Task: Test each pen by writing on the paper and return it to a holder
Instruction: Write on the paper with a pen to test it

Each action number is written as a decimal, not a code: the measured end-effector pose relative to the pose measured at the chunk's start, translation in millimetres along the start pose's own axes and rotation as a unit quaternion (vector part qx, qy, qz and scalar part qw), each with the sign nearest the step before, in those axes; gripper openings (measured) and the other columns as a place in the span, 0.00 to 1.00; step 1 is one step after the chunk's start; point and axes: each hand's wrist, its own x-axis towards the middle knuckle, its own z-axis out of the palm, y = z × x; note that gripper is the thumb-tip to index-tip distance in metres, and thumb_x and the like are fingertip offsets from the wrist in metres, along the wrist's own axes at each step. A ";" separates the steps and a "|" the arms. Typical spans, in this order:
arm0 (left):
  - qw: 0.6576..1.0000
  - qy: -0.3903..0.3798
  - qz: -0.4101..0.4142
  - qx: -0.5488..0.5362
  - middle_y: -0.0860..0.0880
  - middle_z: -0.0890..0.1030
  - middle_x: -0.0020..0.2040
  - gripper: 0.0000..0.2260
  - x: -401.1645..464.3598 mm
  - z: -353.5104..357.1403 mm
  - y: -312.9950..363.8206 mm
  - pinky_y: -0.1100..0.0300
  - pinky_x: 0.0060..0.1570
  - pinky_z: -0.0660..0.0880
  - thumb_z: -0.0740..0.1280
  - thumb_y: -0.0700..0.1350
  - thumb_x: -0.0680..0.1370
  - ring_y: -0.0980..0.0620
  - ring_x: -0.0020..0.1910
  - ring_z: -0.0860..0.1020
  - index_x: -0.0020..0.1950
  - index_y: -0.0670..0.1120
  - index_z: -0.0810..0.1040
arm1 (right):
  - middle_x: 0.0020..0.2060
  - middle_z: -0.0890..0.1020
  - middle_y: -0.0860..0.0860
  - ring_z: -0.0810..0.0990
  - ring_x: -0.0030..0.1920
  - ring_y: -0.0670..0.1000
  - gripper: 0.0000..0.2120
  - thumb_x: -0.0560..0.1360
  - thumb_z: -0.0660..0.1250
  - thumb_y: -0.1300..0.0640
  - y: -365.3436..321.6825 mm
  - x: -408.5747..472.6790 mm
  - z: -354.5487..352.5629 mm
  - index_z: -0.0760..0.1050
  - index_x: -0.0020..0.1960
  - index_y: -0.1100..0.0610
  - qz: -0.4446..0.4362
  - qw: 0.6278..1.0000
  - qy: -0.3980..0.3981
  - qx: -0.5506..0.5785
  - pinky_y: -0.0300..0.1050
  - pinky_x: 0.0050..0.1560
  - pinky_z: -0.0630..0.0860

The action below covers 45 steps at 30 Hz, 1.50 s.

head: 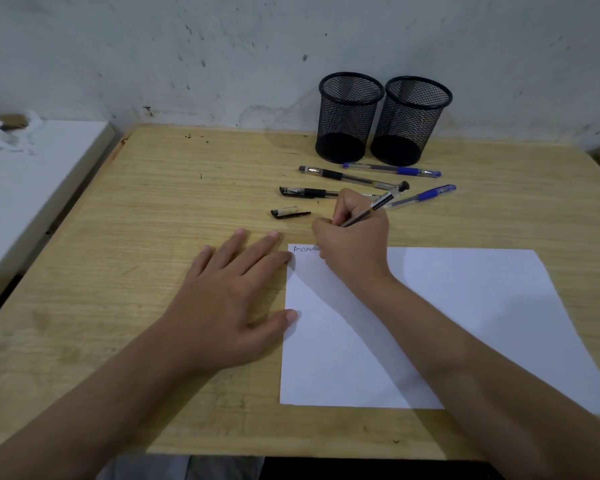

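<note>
My right hand (pixel 355 242) grips an uncapped black pen (pixel 381 202) with its tip hidden at the top left corner of the white paper (pixel 447 323), beside a short black scribble (pixel 302 249). My left hand (pixel 234 299) lies flat, fingers spread, on the table with its fingertips on the paper's left edge. A loose pen cap (pixel 289 212) lies just beyond my hands. Behind it lie a black pen (pixel 309 192), a second black pen (pixel 347 176) and two blue pens (pixel 394 169) (pixel 426 195). Two black mesh holders (pixel 349 116) (pixel 409 121) stand by the wall, with nothing showing inside.
The wooden table (pixel 136 220) ends at a stained wall behind the holders. A white surface (pixel 32 174) with crumpled white plastic (pixel 0 133) adjoins the table on the left. The near table edge runs just under my forearms.
</note>
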 end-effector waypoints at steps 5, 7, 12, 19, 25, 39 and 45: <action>1.000 0.003 0.005 -0.006 0.63 0.49 0.76 0.33 -1.0 -0.7 1.9 0.43 0.71 0.49 0.52 0.70 0.70 0.52 0.76 0.45 0.73 0.61 0.52 | 0.23 0.68 0.56 0.77 0.26 0.64 0.17 0.67 0.66 0.71 -5.5 1.6 -9.3 0.62 0.29 0.58 0.068 0.994 0.047 0.068 0.38 0.19 0.69; 1.000 -0.003 0.006 -0.002 0.62 0.50 0.76 0.32 0.1 -2.8 1.6 0.42 0.71 0.50 0.52 0.70 0.69 0.52 0.76 0.46 0.72 0.62 0.54 | 0.25 0.73 0.58 0.79 0.24 0.53 0.16 0.70 0.69 0.67 -10.4 2.4 -13.0 0.64 0.31 0.58 0.112 0.986 0.044 0.113 0.37 0.21 0.72; 0.998 0.067 0.013 -0.005 0.51 0.66 0.69 0.26 19.2 -16.7 6.6 0.44 0.62 0.68 0.57 0.66 0.70 0.48 0.65 0.67 0.64 0.57 0.67 | 0.32 0.78 0.54 0.81 0.32 0.47 0.11 0.73 0.69 0.66 -26.4 13.0 -23.5 0.69 0.36 0.59 0.174 0.959 -0.008 0.226 0.42 0.35 0.82; 0.984 0.171 -0.032 -0.050 0.46 0.77 0.54 0.15 80.2 -15.7 -0.2 0.47 0.47 0.75 0.66 0.46 0.75 0.45 0.52 0.74 0.61 0.46 0.75 | 0.38 0.82 0.50 0.79 0.37 0.44 0.05 0.69 0.75 0.61 -29.8 17.5 -46.3 0.81 0.43 0.57 0.183 0.953 -0.023 0.238 0.41 0.36 0.80; 0.976 0.171 -0.072 -0.117 0.48 0.79 0.47 0.07 94.8 -12.2 -2.6 0.57 0.46 0.75 0.68 0.42 0.73 0.49 0.47 0.77 0.50 0.46 0.82 | 0.31 0.79 0.48 0.75 0.31 0.44 0.07 0.76 0.66 0.53 -27.5 8.8 -58.0 0.81 0.43 0.54 0.191 0.962 0.025 0.192 0.38 0.29 0.75; 0.928 0.232 -0.020 -0.289 0.56 0.81 0.38 0.06 69.2 -55.8 55.7 0.63 0.44 0.76 0.74 0.37 0.68 0.54 0.39 0.80 0.42 0.47 0.82 | 0.28 0.78 0.49 0.72 0.23 0.40 0.09 0.77 0.65 0.57 -42.4 0.9 -72.3 0.80 0.43 0.61 0.112 0.973 0.012 0.200 0.34 0.23 0.70; 0.926 0.222 0.029 -0.305 0.51 0.83 0.41 0.07 65.3 -58.3 67.5 0.55 0.48 0.78 0.73 0.36 0.68 0.52 0.40 0.81 0.42 0.47 0.83 | 0.29 0.78 0.48 0.76 0.28 0.38 0.11 0.77 0.65 0.57 -44.3 -0.3 -81.4 0.80 0.49 0.64 0.068 0.980 -0.021 0.186 0.34 0.26 0.71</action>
